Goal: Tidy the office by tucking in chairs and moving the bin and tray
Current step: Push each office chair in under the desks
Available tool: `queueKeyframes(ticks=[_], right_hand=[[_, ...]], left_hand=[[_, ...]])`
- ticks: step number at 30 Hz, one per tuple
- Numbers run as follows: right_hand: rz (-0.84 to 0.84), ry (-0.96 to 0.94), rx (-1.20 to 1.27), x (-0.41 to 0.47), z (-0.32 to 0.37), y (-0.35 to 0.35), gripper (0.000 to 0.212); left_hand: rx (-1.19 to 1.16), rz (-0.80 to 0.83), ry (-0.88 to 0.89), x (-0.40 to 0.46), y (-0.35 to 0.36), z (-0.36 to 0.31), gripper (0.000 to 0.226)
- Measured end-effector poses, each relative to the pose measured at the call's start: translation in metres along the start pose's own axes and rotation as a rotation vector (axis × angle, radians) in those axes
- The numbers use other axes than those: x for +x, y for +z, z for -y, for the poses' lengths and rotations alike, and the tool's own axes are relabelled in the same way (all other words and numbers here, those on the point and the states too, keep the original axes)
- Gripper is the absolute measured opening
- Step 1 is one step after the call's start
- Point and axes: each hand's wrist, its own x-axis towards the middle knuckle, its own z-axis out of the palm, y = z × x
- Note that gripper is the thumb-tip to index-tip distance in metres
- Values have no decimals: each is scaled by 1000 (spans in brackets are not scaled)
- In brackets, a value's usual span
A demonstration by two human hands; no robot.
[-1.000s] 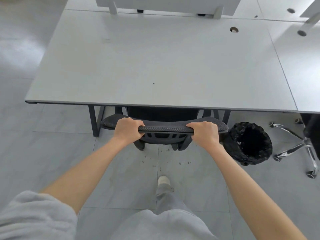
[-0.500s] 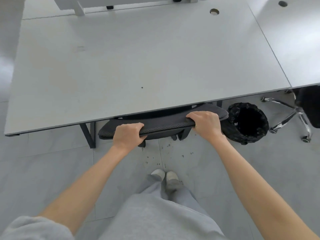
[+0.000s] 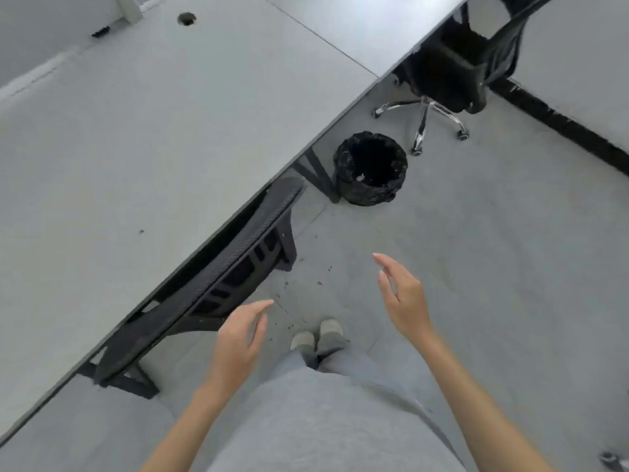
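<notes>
The desk (image 3: 163, 137) filled the upper left of the frame, and the near chair (image 3: 218, 284) sat tucked under its edge, only the mesh backrest top and its frame showing along the diagonal through the middle left. That one looked done. Up in the upper right stood a second chair (image 3: 456, 76), black mesh on a chrome star base with castors, only partly under the next desk; it probably rolls easily on the smooth floor, and the stiff top edge of its backrest is the natural place for two hands. Between the two chairs, just right of the desk leg in the upper middle, stood the bin (image 3: 372, 168), lined with a black bag. It seemed light and nearly empty; the liner is soft and slippery, so the firm rim under the bag is the better hold. No tray was in view. Low in the centre, the left hand (image 3: 238, 338) hung free with fingers loosely extended, holding nothing, just beside the near chair's frame. The right hand (image 3: 405, 301) was likewise empty, fingers straight and pointing up toward the bin, well short of it.
</notes>
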Motion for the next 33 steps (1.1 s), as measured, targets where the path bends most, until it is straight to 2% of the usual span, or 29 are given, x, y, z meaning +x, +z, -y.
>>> queueKeyframes(ticks=[2, 4, 8, 12, 15, 18, 21, 28, 33], right_hand=[[-105, 243, 167, -34, -27, -19, 35], [-227, 438, 290, -71, -48, -30, 29], [-533, 697, 437, -135, -72, -48, 30], [-795, 876, 561, -163, -99, -64, 30], [-864, 930, 598, -152, -131, -85, 30], [-846, 942, 627, -122, -171, -134, 27], [-823, 904, 615, -78, -209, -207, 27], [-776, 640, 587, 69, -274, -384, 27], [-785, 502, 542, 176, -326, -476, 28]], left_hand=[[-90, 205, -105, 19, 25, -11, 25], [-145, 389, -105, 42, 55, -30, 23], [-175, 648, 75, 94, 114, -92, 32], [-182, 810, 289, 141, 192, -164, 26], [-193, 846, 381, 170, 252, -218, 26], [-204, 863, 354, 193, 307, -261, 26], [-195, 854, 244, 219, 347, -289, 26], [-211, 659, 145, 298, 390, -338, 36], [-232, 637, 116, 370, 458, -375, 51]])
